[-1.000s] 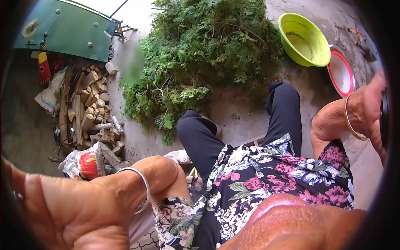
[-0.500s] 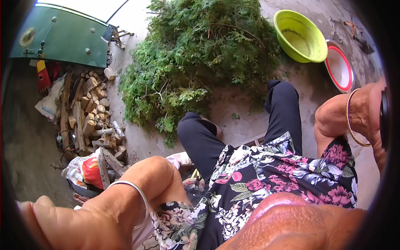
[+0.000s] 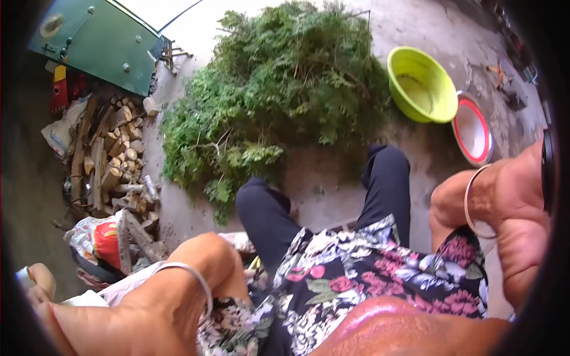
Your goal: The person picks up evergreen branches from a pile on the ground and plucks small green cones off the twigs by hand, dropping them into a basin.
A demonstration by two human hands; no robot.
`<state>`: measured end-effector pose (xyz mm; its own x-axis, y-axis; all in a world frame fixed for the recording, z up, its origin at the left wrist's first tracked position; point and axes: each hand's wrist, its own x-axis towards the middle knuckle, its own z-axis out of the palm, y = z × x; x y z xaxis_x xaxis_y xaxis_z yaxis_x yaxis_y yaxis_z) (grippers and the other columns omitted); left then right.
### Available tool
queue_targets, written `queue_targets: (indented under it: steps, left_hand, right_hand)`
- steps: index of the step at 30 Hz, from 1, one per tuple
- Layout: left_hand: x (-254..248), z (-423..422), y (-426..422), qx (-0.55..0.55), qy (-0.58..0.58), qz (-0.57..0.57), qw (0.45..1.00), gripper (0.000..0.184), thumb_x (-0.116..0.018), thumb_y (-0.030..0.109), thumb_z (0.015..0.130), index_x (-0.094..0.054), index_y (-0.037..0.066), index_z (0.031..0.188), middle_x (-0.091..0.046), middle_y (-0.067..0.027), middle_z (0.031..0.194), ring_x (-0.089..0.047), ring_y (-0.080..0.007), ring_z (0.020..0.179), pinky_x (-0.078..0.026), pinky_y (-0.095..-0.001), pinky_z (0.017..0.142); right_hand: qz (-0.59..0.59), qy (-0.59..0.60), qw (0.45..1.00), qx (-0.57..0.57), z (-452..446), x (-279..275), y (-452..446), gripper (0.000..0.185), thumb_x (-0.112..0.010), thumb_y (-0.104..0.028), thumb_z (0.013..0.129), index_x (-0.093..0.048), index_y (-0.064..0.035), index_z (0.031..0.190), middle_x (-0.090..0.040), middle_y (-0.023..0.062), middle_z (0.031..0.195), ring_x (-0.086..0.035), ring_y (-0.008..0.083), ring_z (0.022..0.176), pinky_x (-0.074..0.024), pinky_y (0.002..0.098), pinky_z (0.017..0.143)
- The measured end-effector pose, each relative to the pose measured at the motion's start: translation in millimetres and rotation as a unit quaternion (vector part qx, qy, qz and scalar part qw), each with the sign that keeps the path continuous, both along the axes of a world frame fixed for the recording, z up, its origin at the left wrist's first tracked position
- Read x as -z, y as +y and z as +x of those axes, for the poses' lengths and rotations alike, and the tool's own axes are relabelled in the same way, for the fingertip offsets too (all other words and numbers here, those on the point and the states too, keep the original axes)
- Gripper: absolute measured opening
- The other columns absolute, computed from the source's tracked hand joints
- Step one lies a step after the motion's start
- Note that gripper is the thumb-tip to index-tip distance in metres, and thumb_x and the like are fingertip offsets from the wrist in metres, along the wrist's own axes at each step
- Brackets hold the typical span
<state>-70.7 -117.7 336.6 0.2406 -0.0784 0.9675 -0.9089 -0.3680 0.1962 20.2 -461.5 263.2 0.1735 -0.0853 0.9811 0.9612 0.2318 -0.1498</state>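
Observation:
My left hand (image 3: 74, 323) is raised close to the camera at the lower left. A white bangle (image 3: 199, 279) circles that forearm. One bent finger shows beside a small white patch (image 3: 25, 277) that I cannot identify; the other fingers are mostly cut off. At the right edge is my right hand (image 3: 522, 207), also raised, its palm side partly showing and its fingertips out of view. A thin gold bangle (image 3: 469, 204) sits at that wrist. A dark curved edge (image 3: 547, 172) lies against this hand; whether the hand grips it is hidden.
Cut green branches (image 3: 279, 89) are heaped on the concrete floor ahead. A lime-green basin (image 3: 421, 86) and a red-rimmed basin (image 3: 473, 130) stand to the right. Split firewood (image 3: 122, 148), a red-and-white sack (image 3: 101, 240) and a green metal door (image 3: 98, 44) are on the left.
The view has shifted and tilted, so the basins sit lower and the woodpile further left. More of my right palm and a bent finger of my left hand now show.

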Motion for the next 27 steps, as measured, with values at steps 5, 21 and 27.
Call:
queue_targets:
  steps: [5,21,27]
  left_hand:
    - [12,2,-5,-0.012,0.005,-0.011,1.000,0.050,-0.050,0.036,0.088,-0.054,-0.008,0.110,-0.051,-0.0360,0.112,-0.051,-0.0472,0.105,-0.038,-0.0543,0.096]
    - [39,13,-12,-0.023,-0.011,-0.041,0.999,0.050,-0.050,0.035,0.087,-0.054,-0.010,0.108,-0.050,-0.0363,0.112,-0.051,-0.0478,0.104,-0.038,-0.0562,0.096]
    - [30,15,-5,-0.022,0.013,-0.029,0.999,0.050,-0.050,0.035,0.087,-0.054,-0.011,0.108,-0.050,-0.0365,0.112,-0.051,-0.0480,0.104,-0.037,-0.0569,0.096]
  right_hand:
    - [0.011,0.002,1.000,0.007,0,10,5,0.046,-0.059,-0.025,0.083,-0.048,0.0080,0.113,-0.058,0.0205,0.106,-0.055,0.0296,0.101,-0.0397,0.0440,0.095]
    - [0.035,-0.002,0.999,0.002,-2,23,18,0.043,-0.059,-0.019,0.083,-0.048,0.0079,0.115,-0.058,0.0201,0.107,-0.056,0.0289,0.102,-0.0401,0.0426,0.095]
    - [0.021,0.038,0.999,0.017,1,23,20,0.043,-0.059,-0.017,0.082,-0.047,0.0078,0.115,-0.058,0.0200,0.107,-0.056,0.0287,0.102,-0.0402,0.0420,0.095]
